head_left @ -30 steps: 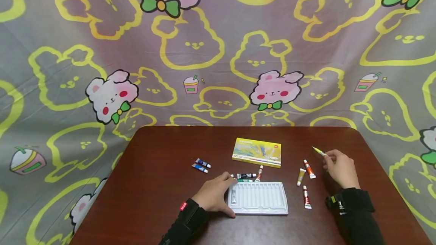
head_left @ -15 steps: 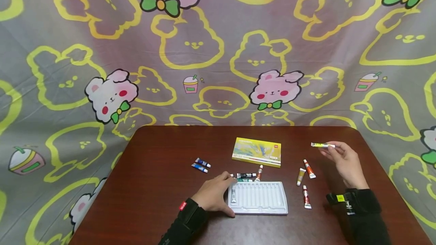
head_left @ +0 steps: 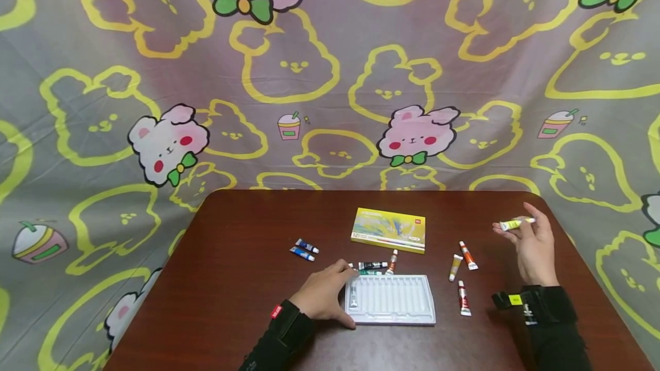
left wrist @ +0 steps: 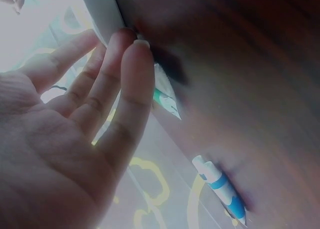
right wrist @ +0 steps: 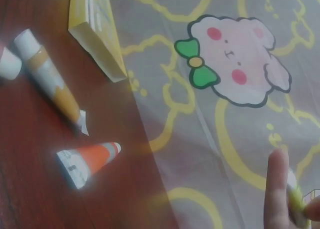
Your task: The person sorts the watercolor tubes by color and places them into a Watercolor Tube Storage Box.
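Note:
My left hand [head_left: 321, 295] holds the left end of a white plastic tray [head_left: 394, 320], thumb at its front edge and fingers at the back corner. A silvery-white paint tube [head_left: 353, 296] lies in the tray's leftmost slot. Raised above the table's right side, my right hand [head_left: 536, 251] pinches a yellow paint tube [head_left: 511, 224]; the right wrist view catches only part of that tube [right wrist: 296, 199] beside a finger. Behind the tray lie a black tube [head_left: 373, 266], a green tube [head_left: 370, 273] and a brown tube [head_left: 392, 263], partly hidden.
Right of the tray lie an ochre tube [head_left: 455, 268], an orange tube [head_left: 468, 256] and a red tube [head_left: 464, 299]. Two blue tubes [head_left: 303, 253] rest at the left. A yellow cardboard box [head_left: 389, 231] lies farther back. A patterned cloth [head_left: 330, 90] hangs behind the table.
My right hand has lifted the yellow tube from low over the table, turned palm-up and shifted slightly right. The left hand stays at the tray.

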